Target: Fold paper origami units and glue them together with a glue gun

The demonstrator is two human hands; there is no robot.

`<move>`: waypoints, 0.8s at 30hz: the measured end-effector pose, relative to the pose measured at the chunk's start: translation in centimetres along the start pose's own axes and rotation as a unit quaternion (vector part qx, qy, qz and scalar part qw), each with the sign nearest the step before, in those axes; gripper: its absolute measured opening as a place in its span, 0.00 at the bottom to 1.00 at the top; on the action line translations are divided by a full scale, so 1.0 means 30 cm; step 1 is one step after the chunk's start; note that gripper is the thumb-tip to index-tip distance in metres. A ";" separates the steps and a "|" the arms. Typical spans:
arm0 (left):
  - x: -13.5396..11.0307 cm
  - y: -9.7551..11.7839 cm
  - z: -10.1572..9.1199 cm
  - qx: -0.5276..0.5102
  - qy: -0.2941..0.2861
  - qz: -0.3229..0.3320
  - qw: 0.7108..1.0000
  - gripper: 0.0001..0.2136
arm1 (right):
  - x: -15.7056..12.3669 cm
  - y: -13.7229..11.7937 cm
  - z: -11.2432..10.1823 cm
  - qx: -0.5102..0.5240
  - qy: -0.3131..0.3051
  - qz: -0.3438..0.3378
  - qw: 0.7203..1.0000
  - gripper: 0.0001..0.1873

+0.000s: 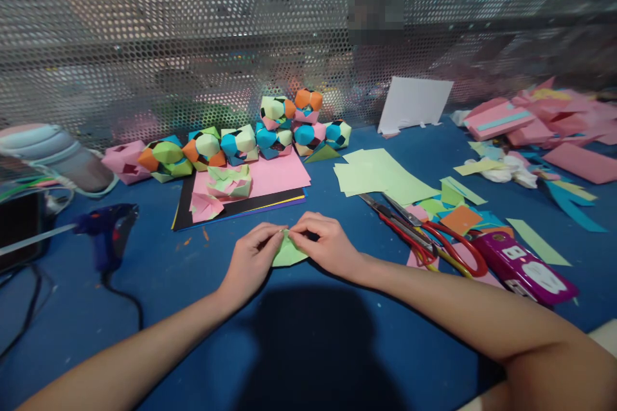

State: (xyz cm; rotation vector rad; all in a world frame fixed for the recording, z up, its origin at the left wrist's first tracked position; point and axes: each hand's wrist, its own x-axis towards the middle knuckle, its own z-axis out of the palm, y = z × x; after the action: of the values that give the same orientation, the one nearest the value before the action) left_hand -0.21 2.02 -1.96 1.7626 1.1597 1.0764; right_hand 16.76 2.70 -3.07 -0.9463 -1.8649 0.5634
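A small folded piece of light green paper (289, 255) rests on the blue table between my hands. My left hand (253, 257) is closed, pinching its upper edge from the left. From the right, my right hand (328, 245) pinches the same edge, its fingertips almost meeting those of the left. Just beyond my hands lie a pink sheet (277, 174) and a black sheet (241, 205), stacked with other colours. A crumpled green and pink folded paper piece (229, 181) sits on that stack. Light green sheets (385, 173) lie farther to the right.
Several multicoloured folded paper balls (240, 143) line the perforated metal screen (193, 70). Left are a blue glue gun (108, 231) with its cord and a cup (58, 154). Right are scissors (453, 247), a purple case (527, 270), paper scraps (460, 219) and a pink paper pile (549, 115).
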 end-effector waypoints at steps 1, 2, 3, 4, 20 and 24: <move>0.000 -0.001 0.001 -0.001 0.000 -0.005 1.000 0.10 | -0.001 -0.001 0.000 0.000 0.001 -0.003 1.000 0.08; 0.000 -0.001 0.001 -0.004 0.000 -0.010 1.000 0.10 | -0.002 -0.003 0.000 0.000 0.001 -0.004 1.000 0.08; -0.001 -0.001 0.002 -0.007 0.001 -0.017 1.000 0.10 | -0.002 -0.004 -0.001 -0.001 0.002 -0.005 1.000 0.08; -0.001 -0.001 0.002 -0.011 0.001 -0.023 1.000 0.10 | -0.003 -0.005 -0.001 -0.003 0.004 -0.006 1.000 0.08; -0.004 0.004 -0.001 -0.034 0.025 0.021 0.999 0.08 | -0.011 -0.005 0.010 -0.071 -0.050 -0.052 0.995 0.10; -0.007 0.013 0.004 -0.022 0.021 0.033 0.999 0.08 | -0.016 0.000 0.018 -0.085 -0.059 -0.067 0.992 0.15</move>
State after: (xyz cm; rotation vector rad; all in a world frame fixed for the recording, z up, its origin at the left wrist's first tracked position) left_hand -0.03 1.69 -1.69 1.7624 1.1029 1.1743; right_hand 16.40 2.32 -3.56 -0.9046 -2.0906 0.3915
